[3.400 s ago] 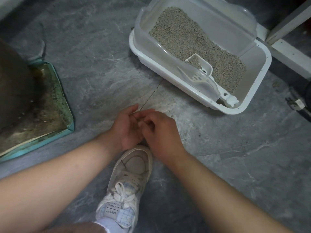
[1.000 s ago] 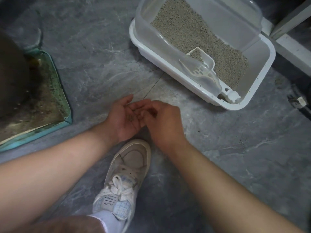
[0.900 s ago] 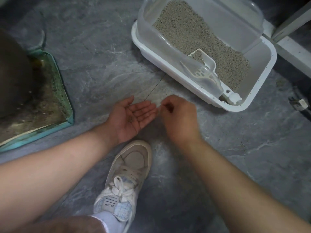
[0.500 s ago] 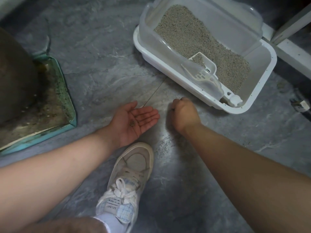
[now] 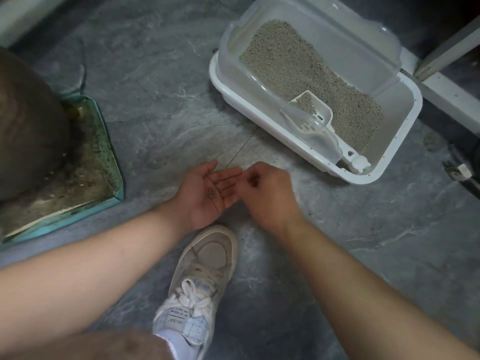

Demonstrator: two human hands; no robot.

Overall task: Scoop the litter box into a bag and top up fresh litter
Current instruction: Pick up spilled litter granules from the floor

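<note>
1. Right hand (image 5: 270, 196) is back from the floor (image 5: 161, 105), fingers pinched, can't tell on what, beside the flat left hand (image 5: 207, 192) cupping stray litter grains (image 5: 211, 192).
2. Litter box (image 5: 394, 141) sits beyond, scoop (image 5: 310, 116) inside, so it's spill cleanup for now.

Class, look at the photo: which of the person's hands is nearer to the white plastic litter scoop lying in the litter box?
Right. The right hand hovers over the floor just in front of the box, below-left of the white plastic litter scoop; the left hand, palm up, lies farther left.
</note>
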